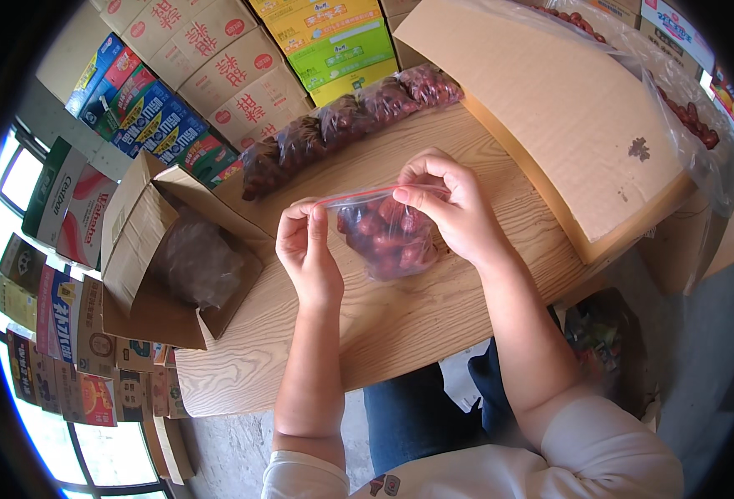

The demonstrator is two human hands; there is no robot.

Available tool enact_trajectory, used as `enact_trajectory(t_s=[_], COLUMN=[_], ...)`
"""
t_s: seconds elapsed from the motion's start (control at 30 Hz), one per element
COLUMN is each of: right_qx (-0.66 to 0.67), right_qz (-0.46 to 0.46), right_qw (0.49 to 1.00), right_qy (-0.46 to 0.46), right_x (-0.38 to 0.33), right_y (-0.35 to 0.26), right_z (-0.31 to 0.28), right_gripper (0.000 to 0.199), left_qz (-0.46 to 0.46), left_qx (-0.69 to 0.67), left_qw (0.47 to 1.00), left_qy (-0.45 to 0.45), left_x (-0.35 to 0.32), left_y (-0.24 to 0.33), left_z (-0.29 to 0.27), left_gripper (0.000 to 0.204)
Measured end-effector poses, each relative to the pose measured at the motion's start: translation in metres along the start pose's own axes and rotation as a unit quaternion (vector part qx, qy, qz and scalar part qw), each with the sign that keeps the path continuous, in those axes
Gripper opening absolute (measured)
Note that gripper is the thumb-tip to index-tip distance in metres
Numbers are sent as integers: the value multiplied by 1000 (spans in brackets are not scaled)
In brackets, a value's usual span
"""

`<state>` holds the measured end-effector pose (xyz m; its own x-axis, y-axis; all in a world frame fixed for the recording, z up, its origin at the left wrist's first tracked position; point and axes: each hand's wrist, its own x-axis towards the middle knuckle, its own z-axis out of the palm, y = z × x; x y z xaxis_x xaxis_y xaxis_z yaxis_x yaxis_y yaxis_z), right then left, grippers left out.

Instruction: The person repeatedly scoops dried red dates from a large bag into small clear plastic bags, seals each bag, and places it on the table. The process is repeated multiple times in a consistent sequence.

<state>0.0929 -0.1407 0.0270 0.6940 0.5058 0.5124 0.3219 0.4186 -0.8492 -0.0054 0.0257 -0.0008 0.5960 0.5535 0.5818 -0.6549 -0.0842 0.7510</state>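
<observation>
A clear zip bag (pixel 388 241) with a red seal strip hangs over the wooden table, several dark red dates (pixel 375 224) inside it. My left hand (pixel 307 241) pinches the left end of the strip between thumb and fingers. Further along the same strip, toward its right end, my right hand (pixel 446 200) grips it with the thumb on top. The strip runs fairly straight between both hands. Whether the seal is fully pressed together cannot be made out.
Filled date bags (pixel 346 121) stand in a row along the table's (pixel 284 316) far edge. At left sits an opened cardboard box (pixel 142 249) holding clear plastic. A big carton (pixel 567 108) with loose dates (pixel 691 121) in its liner takes up the right. Stacked cartons (pixel 209 50) rise behind.
</observation>
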Motion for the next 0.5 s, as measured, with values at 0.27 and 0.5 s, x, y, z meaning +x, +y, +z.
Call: enact_trajectory(t_s=[0.27,0.5], right_qx=[4,6], right_qz=[1,4], right_qw=[1000,1000], right_qy=[1,-4], right_x=[0,0], right_y=[3,2], right_z=[-1,0], right_gripper=[9,9], left_qz=[-3,-14], left_qx=[10,5], left_qw=[1000,1000], left_qy=[10,11], left_x=[0,0], left_y=[0,-2], left_z=[0,-3], left_gripper=[6,7])
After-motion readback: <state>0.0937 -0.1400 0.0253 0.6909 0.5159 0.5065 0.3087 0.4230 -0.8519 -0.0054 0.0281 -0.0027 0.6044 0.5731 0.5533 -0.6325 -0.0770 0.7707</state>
